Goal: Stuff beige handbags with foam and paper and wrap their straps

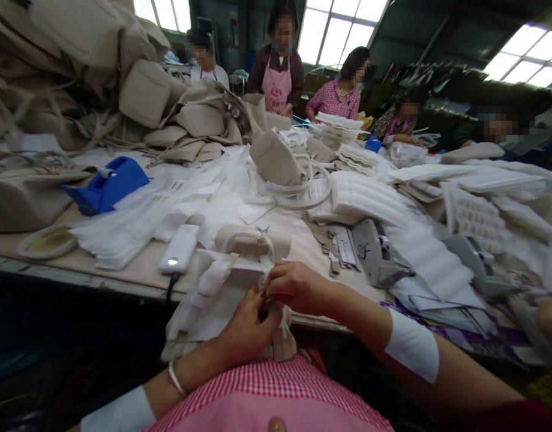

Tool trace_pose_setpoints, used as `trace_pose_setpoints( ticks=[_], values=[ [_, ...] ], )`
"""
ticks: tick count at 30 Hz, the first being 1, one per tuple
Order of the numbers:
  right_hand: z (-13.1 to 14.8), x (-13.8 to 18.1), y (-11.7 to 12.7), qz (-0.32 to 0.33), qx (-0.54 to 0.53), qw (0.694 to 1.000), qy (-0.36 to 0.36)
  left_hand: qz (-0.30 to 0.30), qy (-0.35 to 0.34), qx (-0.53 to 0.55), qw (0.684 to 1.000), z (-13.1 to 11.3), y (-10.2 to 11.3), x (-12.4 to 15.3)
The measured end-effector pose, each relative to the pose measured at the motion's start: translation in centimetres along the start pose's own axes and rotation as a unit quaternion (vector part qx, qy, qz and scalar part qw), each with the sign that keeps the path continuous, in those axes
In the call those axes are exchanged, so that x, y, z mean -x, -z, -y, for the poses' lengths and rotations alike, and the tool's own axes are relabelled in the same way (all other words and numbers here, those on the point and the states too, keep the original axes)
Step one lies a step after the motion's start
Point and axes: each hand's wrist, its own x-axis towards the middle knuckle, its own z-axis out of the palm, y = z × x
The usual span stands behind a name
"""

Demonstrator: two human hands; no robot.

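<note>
Right beneath the hands, here's the pale bag [204, 330], lying over the edge of the table [138, 273] and up against the apron [267, 390]. Left hand [246, 324] and right hand [296, 285] meet, fingers pinched in at its side, the exact bit they grip hidden! It looks light and soft, likely to sag; the white wrapping [210, 282] could slip, so a seamed edge seems the surer hold. Ahead of the left hand, a white device [180, 249]; right of the right, a grey tape dispenser [375, 258]. Far beyond both, a co-worker [277, 84] stands.
</note>
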Motion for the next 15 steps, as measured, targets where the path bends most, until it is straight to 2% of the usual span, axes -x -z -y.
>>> trace_pose_setpoints(
  ticks=[3, 6, 9, 15],
  values=[
    [-0.2, 0.1, -0.4, -0.020, -0.039, 0.999, -0.026, -0.033, 0.019, -0.008, 0.999, 0.1, -0.5, -0.1],
    [-0.1, -0.1, -0.1, -0.021, -0.070, 0.994, -0.082, -0.060, 0.022, 0.003, 0.998, 0.6, -1.1, -0.3],
    [0.1, -0.5, 1.0, 0.028, -0.112, 0.986, -0.117, -0.070, 0.033, 0.014, 0.997, 0.9, -1.3, -0.4],
    [-0.5, -2.2, 2.4, 0.149, -0.111, 0.979, -0.083, -0.062, 0.037, -0.007, 0.997, 0.9, -1.1, -0.3]
  ],
)
